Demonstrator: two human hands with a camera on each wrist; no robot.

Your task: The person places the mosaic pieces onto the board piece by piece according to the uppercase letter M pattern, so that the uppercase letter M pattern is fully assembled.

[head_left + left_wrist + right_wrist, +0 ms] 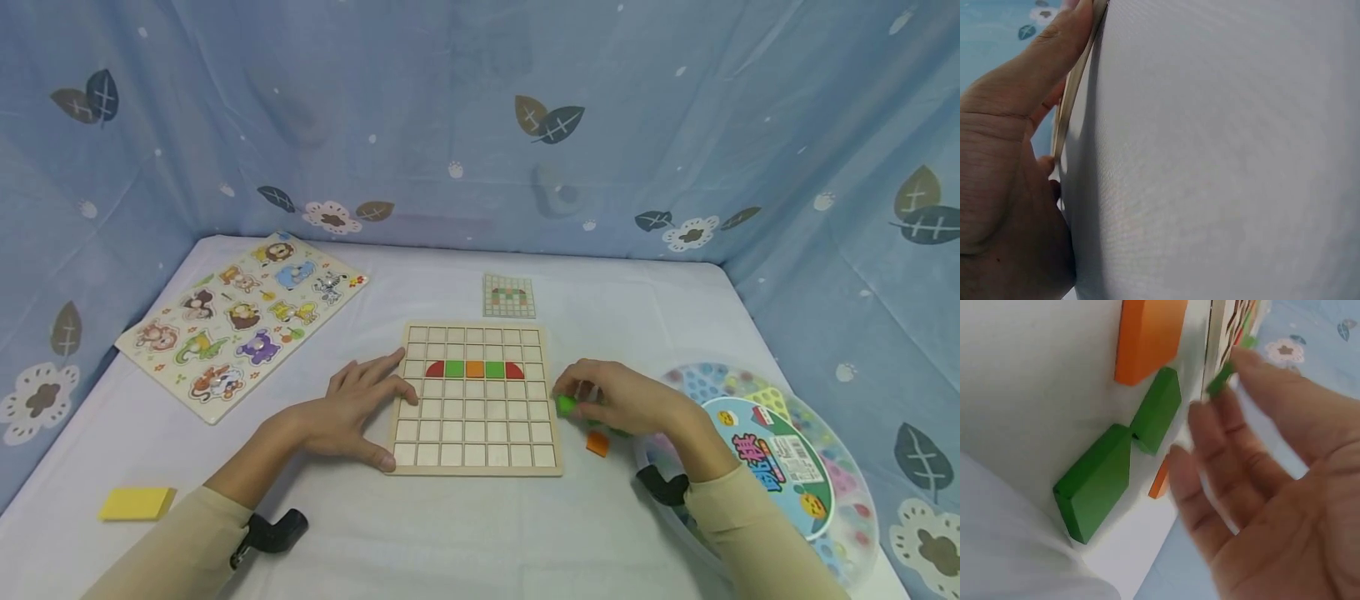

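In the head view, a pale wooden square board with a grid of cells lies at the centre of the frame on a white cloth-covered counter. Its third row from the top holds a red curved-edged tile, a green square tile, an orange square tile, a second green square tile and a second red curved-edged tile.

The left hand, left of centre, rests with spread, extended fingers along the board's left side, the thumb at its lower-left corner. Right of the board, the right hand pinches a small bright green tile just beside the edge. Below that hand lies a loose orange tile; the right wrist view shows two loose green tiles, one at lower left and one near the upper middle.

A small printed grid card lies above the board. At upper left is a wooden animal puzzle, at lower left a yellow rectangular block, and at lower right a round clear plastic case. A blue leaf-patterned curtain fills the top.
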